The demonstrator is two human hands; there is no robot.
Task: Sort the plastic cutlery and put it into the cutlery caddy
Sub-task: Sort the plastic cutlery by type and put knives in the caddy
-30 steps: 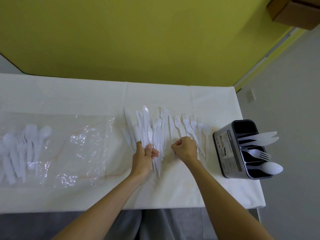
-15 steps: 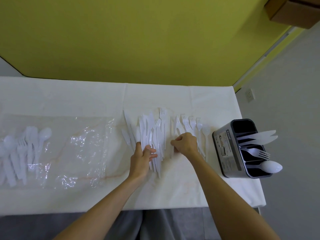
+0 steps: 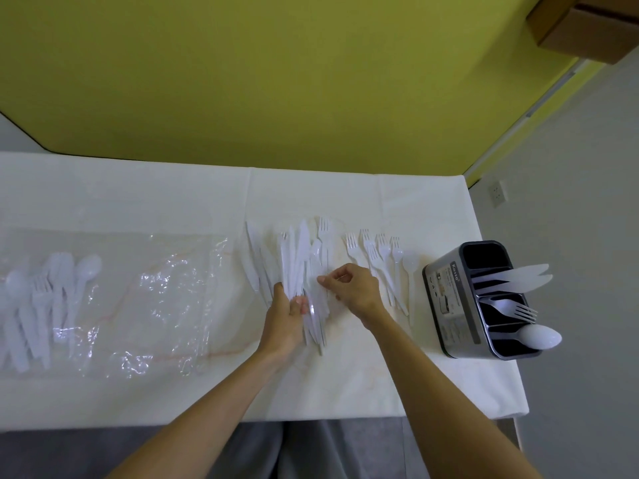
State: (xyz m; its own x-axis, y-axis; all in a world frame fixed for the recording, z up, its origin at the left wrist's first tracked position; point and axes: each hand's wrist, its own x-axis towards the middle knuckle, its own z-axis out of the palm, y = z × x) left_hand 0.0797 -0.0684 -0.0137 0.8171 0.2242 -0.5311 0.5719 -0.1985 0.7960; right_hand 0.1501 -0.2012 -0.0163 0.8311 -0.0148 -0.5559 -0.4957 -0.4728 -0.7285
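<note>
A bundle of white plastic knives (image 3: 298, 257) lies fanned on the white table (image 3: 380, 375), with one fork poking out at its top. My left hand (image 3: 285, 316) grips the handles of this bundle. My right hand (image 3: 352, 288) sits just right of it, thumb and forefinger pinched at a piece in the pile; what it pinches is hard to make out. A row of several white forks (image 3: 378, 257) lies right of my right hand. The dark cutlery caddy (image 3: 449, 305) stands at the right table edge with knives, a fork and a spoon in separate compartments.
A clear plastic bag (image 3: 166, 299) lies flat on the left, with a heap of spoons and forks (image 3: 45, 295) on its far-left part. A single spoon (image 3: 411, 271) lies between the forks and the caddy. A yellow wall rises behind the table.
My right hand moved left from the fork row to the knife bundle and loosened from a fist into a pinch. My left hand has gathered the knives tighter.
</note>
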